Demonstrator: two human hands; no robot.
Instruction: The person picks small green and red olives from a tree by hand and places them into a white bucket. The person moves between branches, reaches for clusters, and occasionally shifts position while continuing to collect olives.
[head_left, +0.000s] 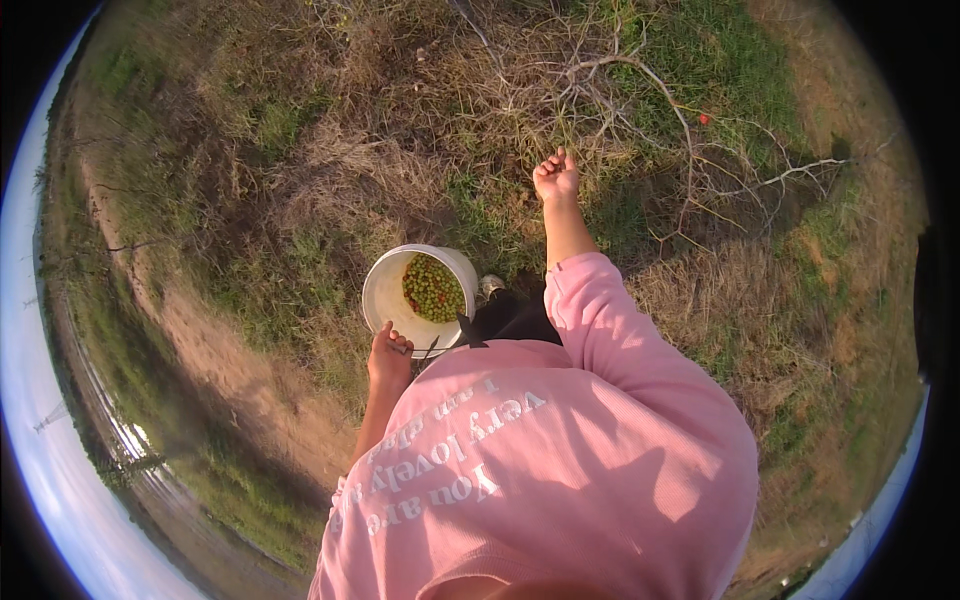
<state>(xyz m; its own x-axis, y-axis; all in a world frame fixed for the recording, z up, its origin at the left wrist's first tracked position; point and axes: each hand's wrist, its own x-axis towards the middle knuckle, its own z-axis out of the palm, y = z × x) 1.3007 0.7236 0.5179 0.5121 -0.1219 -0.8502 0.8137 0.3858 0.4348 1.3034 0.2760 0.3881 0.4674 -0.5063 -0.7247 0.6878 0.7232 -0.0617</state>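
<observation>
My left hand (391, 352) is closed on the thin handle of a white plastic bucket (382, 289), which hangs in front of my waist at the left. Small round fruits (435, 290), mostly green with some red ones, lie in the bucket. My right hand (556, 172) reaches forward over the grass, palm up with curled fingers, just short of the bare twigs. Whether it holds something small I cannot tell.
Leafless branches (686, 139) spread over the grass ahead and to the right, with a small red thing (704, 118) among them. My shoe (491, 283) shows beside the bucket. A sandy path (202, 345) runs along the left.
</observation>
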